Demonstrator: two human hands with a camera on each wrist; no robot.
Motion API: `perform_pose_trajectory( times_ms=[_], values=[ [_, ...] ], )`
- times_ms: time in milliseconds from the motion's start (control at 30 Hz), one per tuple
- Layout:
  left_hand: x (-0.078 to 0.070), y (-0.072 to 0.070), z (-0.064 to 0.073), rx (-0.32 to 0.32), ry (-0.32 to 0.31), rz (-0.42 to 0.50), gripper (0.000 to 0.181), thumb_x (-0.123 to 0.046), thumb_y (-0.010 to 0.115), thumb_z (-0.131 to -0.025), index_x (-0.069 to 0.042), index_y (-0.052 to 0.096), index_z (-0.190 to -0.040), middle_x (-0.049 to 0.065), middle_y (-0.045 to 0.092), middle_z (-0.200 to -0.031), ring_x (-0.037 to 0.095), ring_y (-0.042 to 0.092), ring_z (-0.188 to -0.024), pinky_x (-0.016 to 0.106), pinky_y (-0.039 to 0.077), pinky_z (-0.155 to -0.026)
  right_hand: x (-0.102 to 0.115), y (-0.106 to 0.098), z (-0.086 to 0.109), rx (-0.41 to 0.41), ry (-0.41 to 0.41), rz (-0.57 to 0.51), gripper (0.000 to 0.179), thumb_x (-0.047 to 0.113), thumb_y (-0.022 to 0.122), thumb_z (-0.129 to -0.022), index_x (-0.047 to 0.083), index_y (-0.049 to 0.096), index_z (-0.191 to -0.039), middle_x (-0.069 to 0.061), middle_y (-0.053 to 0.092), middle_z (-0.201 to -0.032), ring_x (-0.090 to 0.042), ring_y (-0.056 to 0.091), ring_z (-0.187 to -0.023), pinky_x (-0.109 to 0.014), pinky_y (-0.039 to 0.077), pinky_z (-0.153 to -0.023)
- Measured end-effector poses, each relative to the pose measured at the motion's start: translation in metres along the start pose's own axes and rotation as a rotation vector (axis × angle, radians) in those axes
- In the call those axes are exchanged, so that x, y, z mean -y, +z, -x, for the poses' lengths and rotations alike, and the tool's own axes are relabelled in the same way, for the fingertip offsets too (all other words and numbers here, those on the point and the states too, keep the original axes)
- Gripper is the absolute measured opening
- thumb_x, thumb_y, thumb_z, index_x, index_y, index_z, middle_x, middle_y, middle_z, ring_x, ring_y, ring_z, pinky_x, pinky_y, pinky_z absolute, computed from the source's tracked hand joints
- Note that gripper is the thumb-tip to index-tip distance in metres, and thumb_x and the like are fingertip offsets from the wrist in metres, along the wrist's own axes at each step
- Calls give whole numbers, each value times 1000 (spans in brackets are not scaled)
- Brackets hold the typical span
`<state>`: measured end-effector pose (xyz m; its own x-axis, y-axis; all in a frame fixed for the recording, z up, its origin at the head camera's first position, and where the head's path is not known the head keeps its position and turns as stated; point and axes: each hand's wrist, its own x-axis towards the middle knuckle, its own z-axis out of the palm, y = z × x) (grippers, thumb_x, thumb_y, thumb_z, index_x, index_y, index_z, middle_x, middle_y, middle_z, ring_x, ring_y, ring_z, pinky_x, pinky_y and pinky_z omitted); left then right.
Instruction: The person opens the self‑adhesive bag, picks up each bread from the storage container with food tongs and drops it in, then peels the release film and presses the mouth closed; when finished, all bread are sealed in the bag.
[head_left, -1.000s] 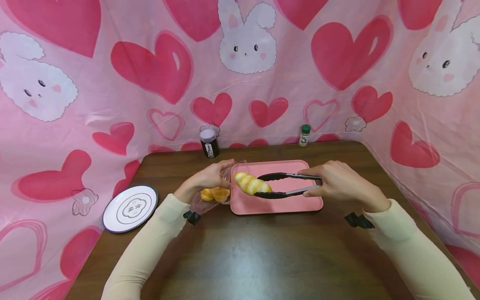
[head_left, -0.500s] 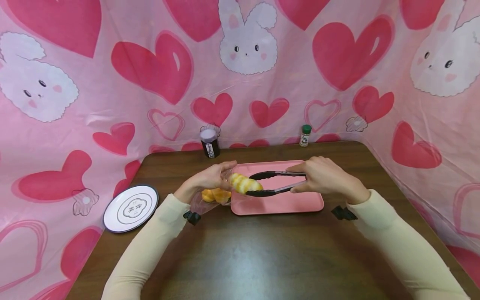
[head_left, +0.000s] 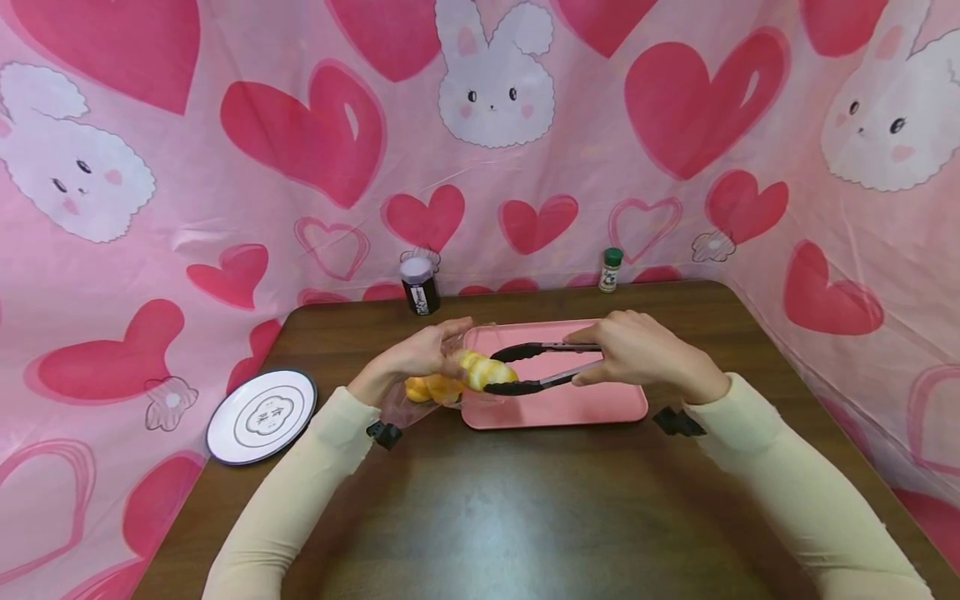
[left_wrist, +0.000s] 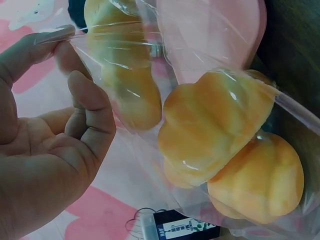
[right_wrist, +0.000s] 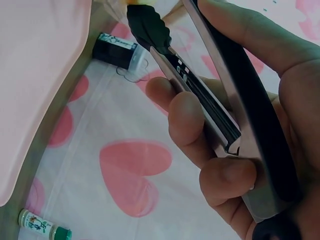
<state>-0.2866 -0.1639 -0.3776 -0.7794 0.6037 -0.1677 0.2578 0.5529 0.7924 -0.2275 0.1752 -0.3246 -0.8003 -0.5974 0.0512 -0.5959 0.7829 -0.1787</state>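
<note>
Noted from where I stand: nothing legible. Left plate (head_left: 262,417): dark characters (head_left: 270,416) within a flower outline. Far-left jar (head_left: 419,286), far-right bottle (head_left: 611,271): printed labels (head_left: 422,299), unreadably small.

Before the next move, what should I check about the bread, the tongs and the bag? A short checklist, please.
1. Left hand pinching the plastic bag: ok, thumb and finger meet on it.
2. Right hand holding the tongs: ok, fingers wrap round them.
3. Striped roll gripped firmly: cannot tell, pressure does not show.
4. Striped roll free of the tongs: not ok, they touch its right end.
5. Other bread inside the plastic bag: ok, visible through it.
6. Plate out of the way: ok, apart at the left.
</note>
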Motion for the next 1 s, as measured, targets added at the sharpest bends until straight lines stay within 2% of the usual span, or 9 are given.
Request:
perform_pose_trajectory(
  times_ms=[200, 367, 567, 633, 700, 733, 833, 933, 1000],
  values=[
    [-3, 0, 0, 30, 9, -29, 94, -15, 78, -80, -14, 26, -159, 8, 25, -166, 35, 36, -146, 52, 39, -115, 0, 4, -8, 2, -8, -27, 57, 47, 83, -77, 20, 72, -125, 11, 60, -65, -9, 39, -56, -27, 34, -52],
    [-6, -1, 2, 59, 30, -52, 92, -15, 77, -82, -16, 27, -159, 6, 26, -166, 35, 43, -141, 50, 47, -108, 1, 6, -13, 9, -11, -43, 58, 48, 81, -78, 19, 71, -127, 9, 52, -60, -10, 36, -56, -27, 33, -52],
    [-9, -1, 5, 74, 72, -116, 88, -13, 75, -82, -15, 30, -158, 5, 29, -165, 27, 45, -133, 49, 46, -109, 3, 9, -18, 17, -11, -50, 59, 49, 81, -78, 18, 70, -128, 10, 52, -60, -11, 35, -56, -27, 32, -51],
    [-8, -1, 6, 82, 82, -127, 88, -13, 75, -83, -15, 30, -158, 5, 29, -165, 24, 49, -127, 46, 51, -104, 3, 10, -18, 11, -6, -49, 59, 48, 81, -78, 19, 70, -128, 10, 53, -60, -11, 36, -57, -27, 32, -52],
    [-6, -1, 5, 93, 88, -135, 89, -12, 75, -83, -15, 29, -158, 5, 29, -165, 26, 57, -112, 43, 55, -94, 3, 11, -18, 4, -3, -53, 58, 48, 81, -78, 19, 70, -127, 11, 55, -62, -11, 38, -58, -27, 32, -52],
    [-6, -2, 5, 98, 90, -137, 89, -12, 76, -82, -15, 28, -158, 5, 28, -165, 25, 57, -111, 43, 55, -93, 3, 12, -19, 4, -4, -56, 58, 48, 81, -78, 18, 71, -127, 11, 56, -62, -11, 39, -59, -27, 33, -52],
    [-5, -2, 4, 101, 77, -128, 91, -13, 77, -82, -16, 28, -158, 5, 28, -165, 28, 56, -117, 46, 54, -97, 4, 13, -19, 7, -11, -64, 57, 47, 81, -78, 18, 71, -126, 10, 57, -63, -11, 41, -59, -27, 34, -52],
    [-4, -2, 4, 83, 41, -91, 92, -16, 77, -82, -17, 27, -159, 7, 28, -165, 34, 46, -137, 52, 46, -109, 4, 12, -18, 11, -15, -54, 57, 47, 81, -78, 19, 71, -127, 11, 58, -64, -11, 41, -58, -27, 34, -52],
    [-2, -3, 3, 74, 18, -48, 92, -15, 76, -82, -16, 26, -159, 8, 27, -166, 40, 46, -138, 54, 46, -109, 4, 11, -18, 10, -13, -45, 58, 46, 82, -78, 19, 70, -127, 11, 58, -64, -11, 40, -57, -27, 34, -52]
  ],
)
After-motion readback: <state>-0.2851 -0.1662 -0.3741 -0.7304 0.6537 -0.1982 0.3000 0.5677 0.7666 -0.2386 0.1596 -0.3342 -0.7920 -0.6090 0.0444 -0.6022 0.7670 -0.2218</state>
